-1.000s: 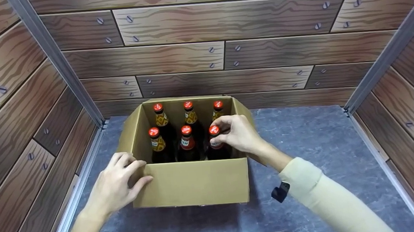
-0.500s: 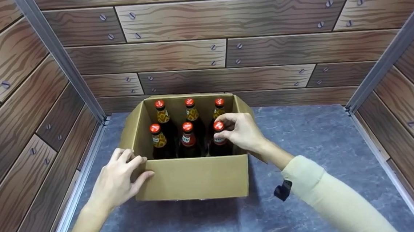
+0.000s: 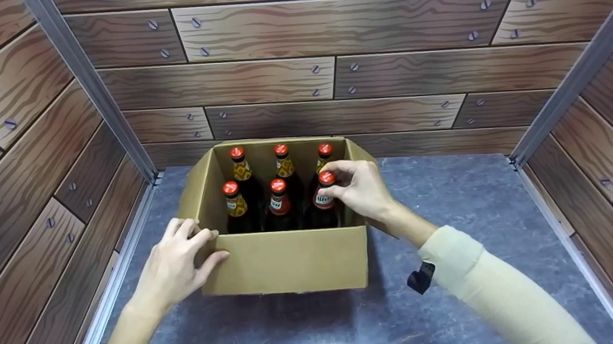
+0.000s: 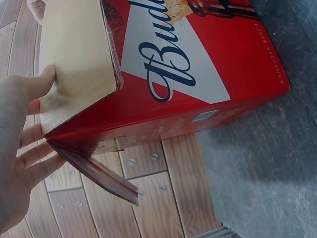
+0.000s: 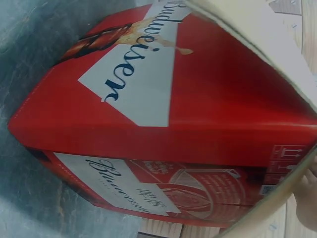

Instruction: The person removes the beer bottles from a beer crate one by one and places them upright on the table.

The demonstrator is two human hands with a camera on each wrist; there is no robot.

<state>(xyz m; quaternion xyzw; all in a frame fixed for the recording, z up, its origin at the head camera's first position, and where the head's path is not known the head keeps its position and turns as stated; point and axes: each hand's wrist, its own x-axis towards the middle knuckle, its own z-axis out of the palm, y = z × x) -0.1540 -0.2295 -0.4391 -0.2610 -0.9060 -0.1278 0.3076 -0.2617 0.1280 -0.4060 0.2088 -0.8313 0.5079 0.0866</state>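
Cardboard box point(image 3: 206, 200) stands open on the grey floor point(image 3: 459, 199), between the person's two hands, its printed outer sides red. Its front flap point(image 3: 291, 262), folded outward, lies just right of the left hand point(image 3: 175, 262). Inside are six dark bottles in two rows of three: five other bottles point(image 3: 278, 205) lie left of the right hand point(image 3: 364, 189) or beyond its fingers. The right hand, thumb and forefinger nearly closed, pinches the near-row bottle point(image 3: 321, 215) farthest right by its neck; its base is hidden. The left hand, partly open, grips the box's near left corner, thumb on the flap, fingers spread behind. Smallest, a red cap point(image 3: 327, 177) tops the pinched bottle, between the right thumb and forefinger.
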